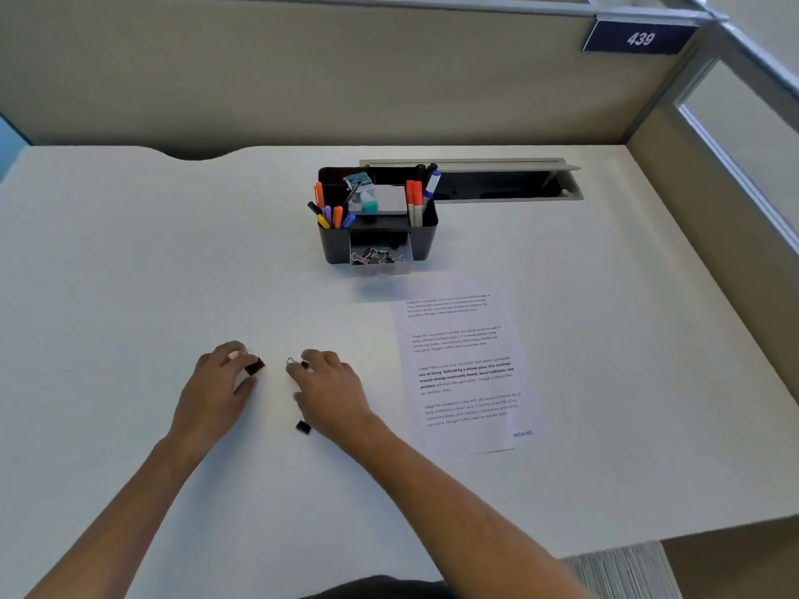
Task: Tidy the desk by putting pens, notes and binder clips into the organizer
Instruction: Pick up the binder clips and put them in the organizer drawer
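My left hand rests on the white desk and pinches a black binder clip at its fingertips. A little to the right, my right hand has its fingertips closed on a second binder clip, whose wire handle shows. A third black binder clip lies loose on the desk just under my right wrist. Farther back stands the black organizer. It holds coloured pens, markers and notes. Its clear front drawer is open and holds several binder clips.
A printed sheet of paper lies to the right of my hands, in front of the organizer. Behind the organizer a cable slot stands open in the desk. Beige partition walls close off the back and right sides.
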